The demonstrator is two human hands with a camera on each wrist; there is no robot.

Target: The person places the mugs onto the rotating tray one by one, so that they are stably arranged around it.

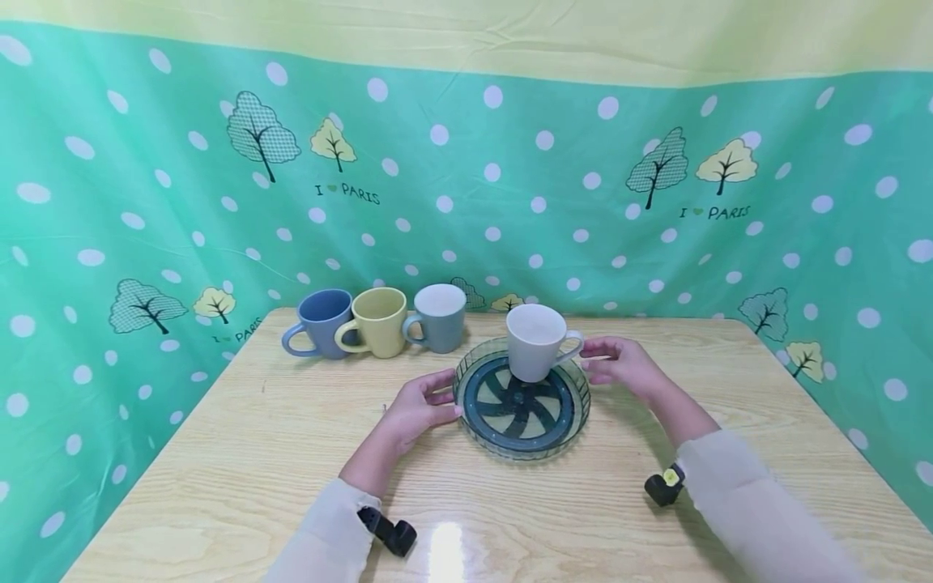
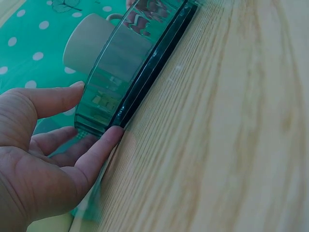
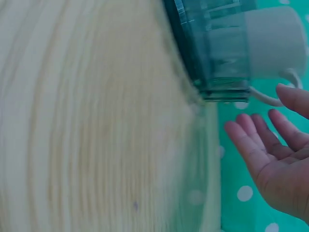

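Note:
A clear green-tinted round tray (image 1: 519,444) with a dark spiral-patterned base sits on the table. Inside it, towards the back, stands a white mug (image 1: 534,344), its handle pointing right. My left hand (image 1: 411,411) is at the tray's left side. In the left wrist view its thumb is against the tray's wall (image 2: 133,65), and its fairly straight fingers reach the lower edge. On the opposite side is my right hand (image 1: 619,368), fingers extended near the mug's handle (image 1: 571,348). The right wrist view shows a gap between that hand and the tray (image 3: 224,72).
A blue mug (image 1: 325,320), a yellow mug (image 1: 381,324) and a grey-blue mug (image 1: 440,320) stand in a row at the back left of the wooden table (image 1: 291,453). Behind hangs a green dotted cloth (image 1: 466,194). Both wrists carry small black cameras.

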